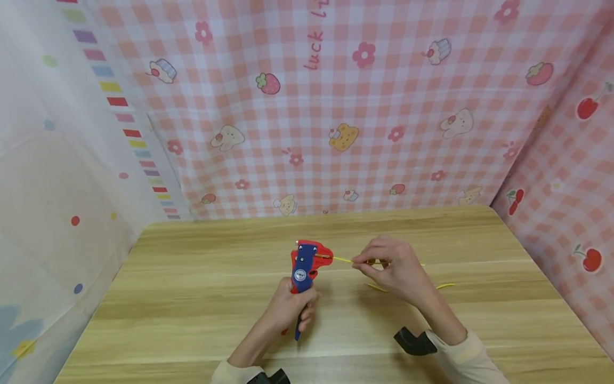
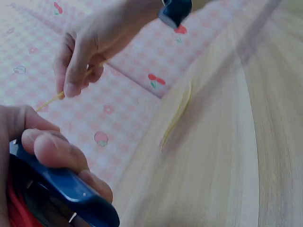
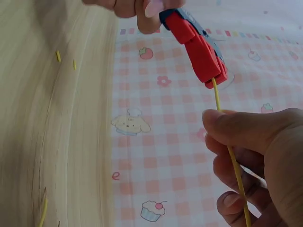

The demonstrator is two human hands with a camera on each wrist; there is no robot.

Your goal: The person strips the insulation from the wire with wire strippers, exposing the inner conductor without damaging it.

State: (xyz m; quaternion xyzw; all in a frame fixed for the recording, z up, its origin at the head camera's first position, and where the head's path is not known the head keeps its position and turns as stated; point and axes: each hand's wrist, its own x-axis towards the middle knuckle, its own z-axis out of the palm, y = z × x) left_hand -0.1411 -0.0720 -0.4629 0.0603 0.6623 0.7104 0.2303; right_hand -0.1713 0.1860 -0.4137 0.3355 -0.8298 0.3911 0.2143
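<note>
My left hand (image 1: 288, 306) grips the handles of a red and blue wire stripper (image 1: 303, 266), its fingers curled round them. The tool stands tilted up, its red nose turned to the right. A thin yellow wire (image 1: 341, 260) runs out of that nose. Between thumb and fingertips my right hand (image 1: 390, 266) pinches the wire a short way from the nose. In the right wrist view the wire (image 3: 238, 175) passes down across the curled fingers, and its other end enters the red jaws, where the tip is hidden.
A second yellow wire (image 1: 445, 286) lies on the wooden table (image 1: 192, 277) under the right hand; in the right wrist view a wire end (image 3: 43, 212) shows bare strands. Two short yellow pieces (image 3: 58, 56) lie farther along the tabletop. A checked pink cloth (image 1: 307, 176) hangs behind the table.
</note>
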